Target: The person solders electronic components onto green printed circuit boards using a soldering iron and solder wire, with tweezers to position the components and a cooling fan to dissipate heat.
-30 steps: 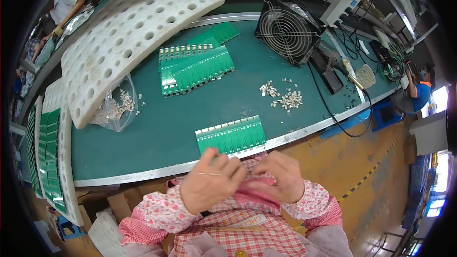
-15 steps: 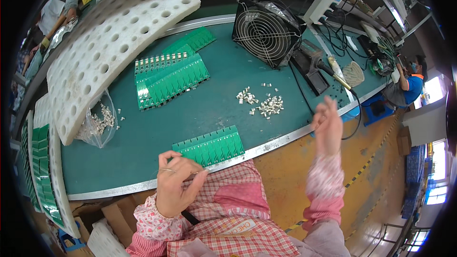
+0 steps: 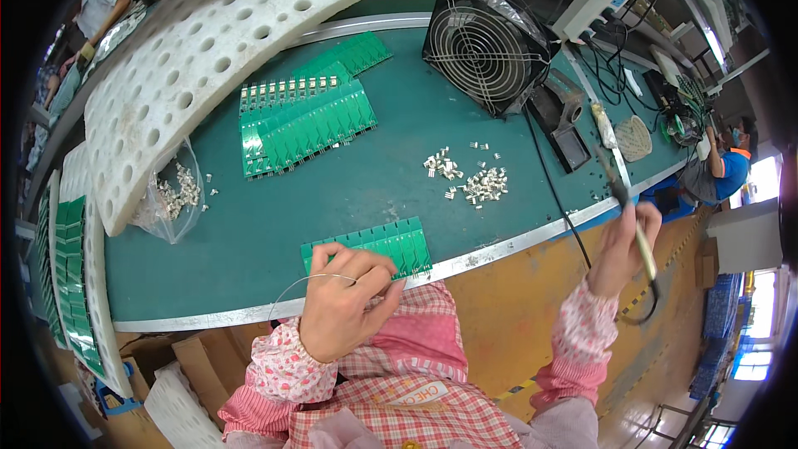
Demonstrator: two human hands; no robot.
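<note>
My left hand (image 3: 347, 293) is curled over the near edge of a green circuit board (image 3: 409, 241) at the table's front edge. A thin solder wire (image 3: 293, 289) is pinched in its fingers and loops back toward the wrist. My right hand (image 3: 622, 251) is closed round a soldering iron (image 3: 643, 248), past the front edge at the right. The iron points up and away, its front end blurred by motion. Small white connectors (image 3: 486, 185) lie loose in two groups on the green tabletop.
More green boards (image 3: 312, 129) are stacked at the back left, beside a large white foam sheet with holes (image 3: 166, 91). A bag of connectors (image 3: 172, 199) lies below the foam. A black fan (image 3: 480, 54) stands behind; right of it are an iron stand (image 3: 572, 145) and cables.
My right hand, empty before, has taken the soldering iron from its stand and moved right. My left hand has shifted right over the board with the wire.
</note>
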